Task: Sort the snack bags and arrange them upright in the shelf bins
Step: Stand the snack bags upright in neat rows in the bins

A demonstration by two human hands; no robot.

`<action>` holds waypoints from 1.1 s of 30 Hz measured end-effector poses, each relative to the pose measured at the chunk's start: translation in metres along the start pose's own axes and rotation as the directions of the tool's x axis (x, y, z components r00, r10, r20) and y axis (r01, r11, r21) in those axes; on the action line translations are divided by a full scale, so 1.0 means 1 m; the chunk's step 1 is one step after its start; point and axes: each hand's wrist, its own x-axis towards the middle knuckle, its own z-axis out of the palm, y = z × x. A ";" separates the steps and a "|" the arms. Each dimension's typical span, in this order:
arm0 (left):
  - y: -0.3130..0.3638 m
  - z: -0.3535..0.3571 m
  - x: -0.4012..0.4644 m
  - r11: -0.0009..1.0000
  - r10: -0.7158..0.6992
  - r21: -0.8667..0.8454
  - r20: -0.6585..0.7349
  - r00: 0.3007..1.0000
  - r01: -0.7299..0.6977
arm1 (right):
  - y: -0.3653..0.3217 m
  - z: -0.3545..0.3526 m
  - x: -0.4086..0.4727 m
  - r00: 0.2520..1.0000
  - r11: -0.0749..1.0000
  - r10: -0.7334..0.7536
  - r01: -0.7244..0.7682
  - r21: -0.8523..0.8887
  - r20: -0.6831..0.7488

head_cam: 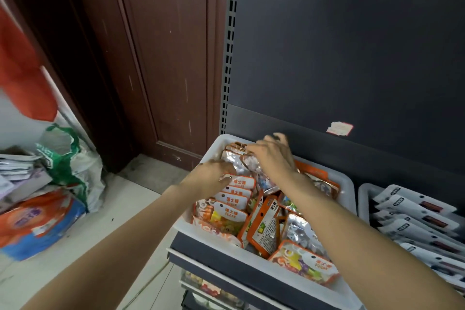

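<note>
Right now both hands work at the far end of the white bin. The left hand lies with fingers laid over the tops of a row of orange-labelled bags standing along the bin's left side, seemingly steadying them; whether it pinches one I cannot tell. The right hand reaches to the back corner with fingers curled over a silver-backed bag, apparently gripping its top edge against the others packed there.

Judging by this, the step in hand is standing bags up at the back of the row and pressing them tight. The left row looks tidy and upright, but bags in the middle and near end of the bin, such as the loose bag at the front, lie flat or tilted, so the job seems roughly half done. Next, the held bag needs seating upright with the label facing like its neighbours, the left hand keeping the row from toppling.

Just right, a second bin holds neat white packets. On the floor to the left lies a pile of sacks.
</note>
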 end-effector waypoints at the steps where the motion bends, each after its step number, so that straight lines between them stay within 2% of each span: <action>1: -0.002 -0.002 -0.001 1.000 0.016 0.007 -0.026 1.000 -0.016 | -0.006 0.000 0.005 0.996 0.997 -0.080 0.080 0.004 0.044; 3: -0.005 -0.003 -0.004 1.000 0.026 -0.006 -0.029 0.999 -0.026 | -0.014 0.001 0.012 0.980 0.980 -0.189 0.184 0.080 0.066; 4: -0.006 -0.003 -0.006 1.000 0.015 -0.023 -0.009 1.000 -0.015 | -0.014 0.001 0.014 0.985 0.975 -0.170 0.165 0.148 0.024; 6: -0.009 -0.001 -0.007 0.999 -0.013 -0.048 0.028 1.000 0.014 | -0.009 -0.001 0.010 0.999 0.946 0.032 -0.021 0.325 -0.029; 8: -0.011 0.002 -0.007 0.997 -0.038 -0.063 0.043 0.998 0.041 | 0.004 -0.004 -0.001 0.960 0.852 0.269 -0.273 0.448 0.074; 10: -0.009 0.003 -0.006 0.996 -0.043 -0.074 0.043 0.998 0.046 | 0.019 -0.004 -0.012 0.868 0.738 0.442 -0.496 0.457 0.227; 12: -0.006 0.001 -0.006 0.997 -0.033 -0.073 0.036 0.999 0.036 | 0.029 0.001 -0.019 0.820 0.719 0.509 -0.573 0.394 0.263; 15: -0.003 -0.003 -0.005 0.998 -0.008 -0.058 0.006 1.000 0.009 | 0.031 0.002 -0.020 0.860 0.822 0.496 -0.509 0.256 0.120; 18: -0.002 -0.007 -0.004 0.999 0.011 -0.035 -0.004 1.000 -0.012 | 0.022 -0.011 -0.009 0.883 0.875 0.466 -0.449 0.180 -0.060; 22: -0.004 -0.006 -0.009 0.998 0.044 -0.039 0.047 0.998 -0.042 | 0.007 -0.021 0.006 0.915 0.924 0.374 -0.355 0.142 -0.149; 24: -0.005 -0.007 -0.012 0.999 0.044 -0.028 0.055 0.998 -0.042 | 0.000 -0.019 0.010 0.949 0.942 0.297 -0.273 0.194 -0.104; 26: -0.005 -0.009 -0.014 0.999 0.033 -0.010 0.053 0.998 -0.032 | -0.004 -0.016 0.012 0.982 0.938 0.188 -0.187 0.293 0.024; 28: -0.005 -0.012 -0.016 1.000 0.018 0.021 0.052 0.999 -0.019 | -0.006 -0.013 0.013 0.978 0.905 0.105 -0.168 0.390 0.178; 30: -0.005 -0.014 -0.017 0.999 0.003 0.037 0.047 0.999 -0.004 | -0.006 -0.013 0.013 0.962 0.842 0.096 -0.215 0.494 0.256; 33: -0.006 -0.016 -0.021 0.996 -0.031 0.081 0.022 0.999 0.029 | -0.006 -0.008 0.005 0.958 0.828 0.160 -0.262 0.496 0.239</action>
